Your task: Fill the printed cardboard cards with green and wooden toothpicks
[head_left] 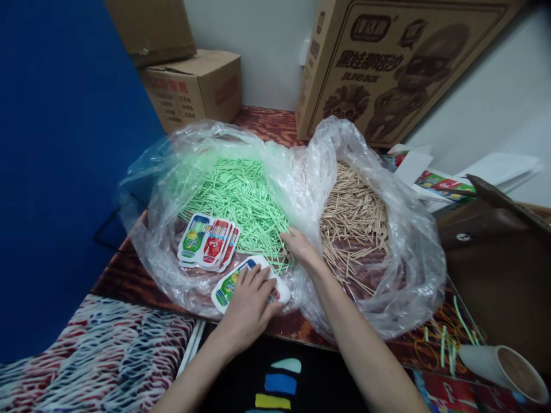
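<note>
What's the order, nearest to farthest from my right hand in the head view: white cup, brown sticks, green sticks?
1. Green sticks: at the right hand, on its left.
2. Brown sticks: to its right.
3. White cup: far lower right.

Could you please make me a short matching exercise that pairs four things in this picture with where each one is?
1. Left hand
2. Right hand
3. Brown sticks
4. White cup

A. Inside the clear plastic bag on the right
B. Beside the yellow rubber bands
C. Over a printed card
D. At the edge of the green sticks

Pairs: 1-C, 2-D, 3-A, 4-B
</note>
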Tool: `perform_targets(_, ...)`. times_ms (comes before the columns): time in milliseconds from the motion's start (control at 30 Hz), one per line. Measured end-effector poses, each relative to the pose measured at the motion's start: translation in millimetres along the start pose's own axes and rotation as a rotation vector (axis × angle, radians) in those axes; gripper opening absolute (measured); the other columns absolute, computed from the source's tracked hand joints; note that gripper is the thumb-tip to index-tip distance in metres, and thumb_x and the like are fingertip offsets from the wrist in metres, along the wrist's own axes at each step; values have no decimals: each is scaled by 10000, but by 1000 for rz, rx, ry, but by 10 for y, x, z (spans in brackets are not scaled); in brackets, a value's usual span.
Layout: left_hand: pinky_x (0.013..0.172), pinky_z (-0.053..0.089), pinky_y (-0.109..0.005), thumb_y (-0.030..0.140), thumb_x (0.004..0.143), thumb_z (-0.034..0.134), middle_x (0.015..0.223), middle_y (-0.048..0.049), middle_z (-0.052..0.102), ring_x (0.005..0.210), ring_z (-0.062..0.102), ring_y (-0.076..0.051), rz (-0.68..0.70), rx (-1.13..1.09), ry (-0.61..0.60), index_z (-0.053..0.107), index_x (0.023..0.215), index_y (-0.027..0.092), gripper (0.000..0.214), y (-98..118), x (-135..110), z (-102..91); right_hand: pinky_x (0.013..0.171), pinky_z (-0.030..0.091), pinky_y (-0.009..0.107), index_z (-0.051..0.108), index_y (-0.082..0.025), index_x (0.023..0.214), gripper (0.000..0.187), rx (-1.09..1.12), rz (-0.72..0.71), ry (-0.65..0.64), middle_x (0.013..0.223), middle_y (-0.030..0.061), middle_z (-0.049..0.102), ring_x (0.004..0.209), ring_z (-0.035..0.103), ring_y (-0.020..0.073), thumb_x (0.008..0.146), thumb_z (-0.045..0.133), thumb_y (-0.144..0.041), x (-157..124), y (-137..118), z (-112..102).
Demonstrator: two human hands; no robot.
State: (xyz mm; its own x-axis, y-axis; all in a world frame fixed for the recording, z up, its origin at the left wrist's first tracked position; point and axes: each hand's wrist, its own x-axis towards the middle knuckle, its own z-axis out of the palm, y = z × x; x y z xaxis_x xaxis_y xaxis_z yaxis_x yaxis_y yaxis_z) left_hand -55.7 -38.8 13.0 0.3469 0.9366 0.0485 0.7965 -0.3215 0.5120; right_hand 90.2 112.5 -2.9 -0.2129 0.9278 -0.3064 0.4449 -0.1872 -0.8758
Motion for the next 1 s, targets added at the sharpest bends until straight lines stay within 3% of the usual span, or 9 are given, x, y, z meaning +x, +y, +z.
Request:
perform_targets(100, 1119, 189, -553, 291, 903, 485, 1149, -94, 650, 1178, 506, -271, 32, 7, 17, 632, 1016, 202, 206, 36, 159, -115, 386, 385, 216, 472, -201, 704, 181, 113, 63, -41, 534, -35, 540, 392, 495, 104, 804, 507, -347, -49, -4, 19)
perform_targets(200, 1114, 182, -545, 226, 898, 474, 1067, -79, 678, 1106, 544, -254, 57, 3, 15, 647, 963, 200, 186, -11, 314, -175, 340, 307, 182, 476, -192, 715, 239, 253, 73, -77, 534, -51, 526, 356, 428, 67, 757, 561, -412, -145, -21, 0)
perform_targets(300, 1055, 296, -516, 204, 890, 466, 1052, -81, 688, 1049, 577, -251, -20, -104, 68, 657, 980, 202, 211, -134, 451, -186, 325, 200, 150, 513, -170, 759, 320, 470, 108, -132, 490, -91, 463, 329, 321, 27, 679, 649, -448, -232, -41, -57)
perform_targets(367, 979, 391, -469, 235, 885, 477, 1042, -91, 693, 1018, 599, -254, -141, -291, 152, 661, 998, 200, 218, -217, 554, -183, 339, 176, 140, 525, -162, 805, 366, 595, 124, -196, 498, -104, 450, 337, 301, 14, 652, 691, -450, -285, -61, -88)
perform_targets(500, 818, 505, -371, 349, 871, 508, 1123, -117, 659, 934, 650, -223, -413, -966, 302, 548, 1225, 184, 392, -291, 801, -163, 358, 156, 144, 525, -161, 826, 368, 734, 136, -357, 532, -94, 467, 361, 309, 10, 676, 725, -431, -404, -81, -53)
perform_targets(600, 682, 519, -288, 364, 820, 577, 1065, -104, 670, 830, 658, -181, -486, -1282, 323, 520, 1248, 177, 471, -275, 955, -128, 361, 157, 145, 530, -159, 826, 337, 804, 192, -446, 555, -79, 488, 376, 327, 13, 690, 740, -386, -485, -58, 25)
perform_targets(733, 492, 443, -215, 390, 769, 618, 941, -82, 699, 597, 612, -125, -452, -1336, 264, 624, 1032, 161, 349, -250, 1048, -68, 400, 280, 145, 558, -154, 856, 306, 896, 236, -504, 652, -29, 570, 490, 484, 54, 683, 758, -307, -539, -17, 58)
perform_targets(833, 411, 391, -210, 417, 766, 604, 896, -71, 703, 425, 510, -76, -452, -1312, 218, 644, 944, 153, 321, -243, 1069, -36, 481, 387, 181, 558, -165, 919, 284, 982, 265, -541, 727, 5, 610, 576, 555, 92, 769, 684, -370, -534, 15, 30)
perform_targets(1000, 488, 423, -201, 341, 716, 651, 754, -24, 690, 550, 582, -112, -414, -1251, 164, 688, 814, 163, 206, -193, 1076, -35, 479, 360, 175, 505, -176, 847, 265, 998, 272, -586, 664, -29, 565, 516, 501, 68, 737, 723, -278, -500, 79, 20)
